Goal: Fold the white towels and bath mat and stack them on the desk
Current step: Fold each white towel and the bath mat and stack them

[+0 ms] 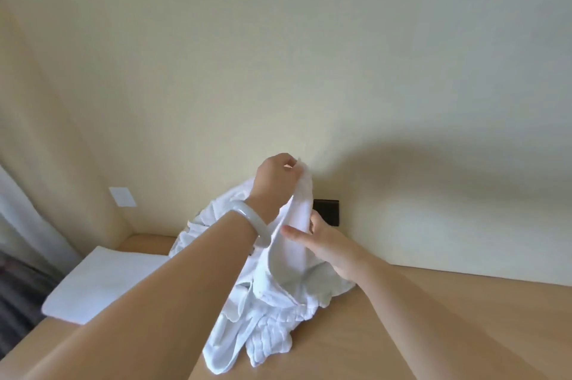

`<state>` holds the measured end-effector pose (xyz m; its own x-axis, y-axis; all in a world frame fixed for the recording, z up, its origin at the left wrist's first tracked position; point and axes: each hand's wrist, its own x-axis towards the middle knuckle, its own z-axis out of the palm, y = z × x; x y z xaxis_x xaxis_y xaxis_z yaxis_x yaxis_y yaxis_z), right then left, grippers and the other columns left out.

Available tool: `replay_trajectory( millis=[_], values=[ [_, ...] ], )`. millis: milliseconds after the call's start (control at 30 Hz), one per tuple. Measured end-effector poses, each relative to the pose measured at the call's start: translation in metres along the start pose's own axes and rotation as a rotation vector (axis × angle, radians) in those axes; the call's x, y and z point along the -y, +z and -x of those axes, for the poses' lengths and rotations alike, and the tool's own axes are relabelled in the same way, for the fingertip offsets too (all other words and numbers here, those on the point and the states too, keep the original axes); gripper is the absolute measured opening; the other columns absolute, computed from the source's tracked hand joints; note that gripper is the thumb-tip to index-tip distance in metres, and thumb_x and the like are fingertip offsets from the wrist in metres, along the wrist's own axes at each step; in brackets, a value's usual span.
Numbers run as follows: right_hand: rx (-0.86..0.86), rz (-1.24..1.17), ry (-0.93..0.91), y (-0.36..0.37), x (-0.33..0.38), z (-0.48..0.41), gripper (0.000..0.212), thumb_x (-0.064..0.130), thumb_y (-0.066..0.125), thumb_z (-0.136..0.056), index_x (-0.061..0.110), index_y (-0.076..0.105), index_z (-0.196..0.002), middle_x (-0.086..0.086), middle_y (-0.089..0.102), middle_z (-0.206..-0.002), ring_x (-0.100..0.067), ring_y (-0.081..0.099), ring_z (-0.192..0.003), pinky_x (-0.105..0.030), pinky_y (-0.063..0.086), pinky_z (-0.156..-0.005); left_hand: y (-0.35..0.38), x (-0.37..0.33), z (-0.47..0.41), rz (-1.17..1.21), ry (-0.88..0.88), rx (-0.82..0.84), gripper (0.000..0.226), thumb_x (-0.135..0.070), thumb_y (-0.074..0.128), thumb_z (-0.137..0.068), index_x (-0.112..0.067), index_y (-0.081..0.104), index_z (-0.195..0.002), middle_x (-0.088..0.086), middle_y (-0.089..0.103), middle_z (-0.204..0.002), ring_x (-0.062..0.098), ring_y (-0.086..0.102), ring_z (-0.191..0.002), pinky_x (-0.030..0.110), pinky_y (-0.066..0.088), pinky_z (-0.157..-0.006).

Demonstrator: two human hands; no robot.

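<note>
The pale wall fills most of the view. The wooden tabletop is cut off at the bottom and right edges, and both forearms block a good chunk of it. The crumpled white heap sits mid-tabletop against the wall. It's honestly hard to say how many pieces are in it, since the folds run together and the left arm crosses over it. There's one folded white towel lying flat near the left end of the tabletop, well apart from both hands, with its near corner hidden behind the arm. A grey curtain is cut off at the left edge. There are two hands, both busy. The left hand is up high, its grip pinching the top edge of a white towel that hangs down into the heap. The right hand is lower, just beside the hanging part, with its grip closed on the same towel from the right. Its fingertips are partly buried in cloth. There's one pale bangle on the left wrist. One black wall plate is half hidden behind the towel, and one white wall plate is further left.
</note>
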<state>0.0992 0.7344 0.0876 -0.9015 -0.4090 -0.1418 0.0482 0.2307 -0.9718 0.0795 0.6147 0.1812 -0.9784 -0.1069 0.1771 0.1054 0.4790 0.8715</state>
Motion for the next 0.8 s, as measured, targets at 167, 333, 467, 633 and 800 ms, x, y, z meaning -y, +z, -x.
replay_trajectory(
  millis=[167,333,467,633,800],
  values=[
    [-0.479,-0.222,-0.088,-0.052,0.052,0.004,0.047,0.027,0.050,-0.099,0.015,0.039,-0.143,0.006,0.053,-0.118,-0.017,0.046,-0.116,-0.030,0.037,-0.093,0.011,-0.064,-0.014,0.331,0.088,0.114,0.014,0.001,0.049,-0.094,-0.004,0.062,-0.097,0.013,0.070,-0.102,0.022,0.069,-0.089,0.034,0.058,-0.087],
    [-0.327,-0.172,-0.168,-0.119,0.080,0.043,0.018,0.017,0.051,-0.099,0.013,0.060,-0.114,-0.004,0.070,-0.102,-0.015,0.067,-0.091,-0.027,0.053,-0.080,0.015,-0.056,-0.019,-0.113,0.223,0.199,0.070,-0.003,0.065,-0.084,-0.026,0.036,-0.143,-0.003,0.039,-0.148,0.016,0.042,-0.129,0.026,0.040,-0.096],
    [-0.303,0.072,-0.122,-0.147,0.090,0.072,0.012,0.019,0.054,-0.098,0.026,0.061,-0.104,0.002,0.068,-0.108,-0.012,0.064,-0.099,-0.029,0.050,-0.089,0.035,-0.055,-0.007,-0.171,0.332,0.471,0.098,-0.008,0.072,-0.083,-0.039,0.011,-0.153,-0.012,0.032,-0.152,0.008,0.029,-0.139,0.019,0.024,-0.100],
    [-0.311,0.413,-0.102,-0.177,0.094,0.106,0.013,0.015,0.060,-0.093,0.020,0.067,-0.103,0.006,0.070,-0.101,-0.011,0.065,-0.094,-0.027,0.047,-0.083,0.069,-0.065,0.001,-0.143,0.376,0.613,0.034,-0.018,0.074,-0.082,-0.033,0.062,-0.110,-0.002,0.063,-0.091,0.009,0.056,-0.080,0.025,0.042,-0.077],
    [-0.453,0.900,0.103,-0.212,0.064,0.135,0.021,0.011,0.065,-0.085,0.013,0.063,-0.106,-0.002,0.056,-0.093,-0.021,0.056,-0.089,-0.030,0.045,-0.074,0.086,-0.074,0.005,-0.261,0.413,0.435,0.029,-0.026,0.068,-0.087,-0.019,0.049,-0.066,-0.002,0.043,-0.077,0.015,0.041,-0.065,0.024,0.027,-0.056]
  ],
)
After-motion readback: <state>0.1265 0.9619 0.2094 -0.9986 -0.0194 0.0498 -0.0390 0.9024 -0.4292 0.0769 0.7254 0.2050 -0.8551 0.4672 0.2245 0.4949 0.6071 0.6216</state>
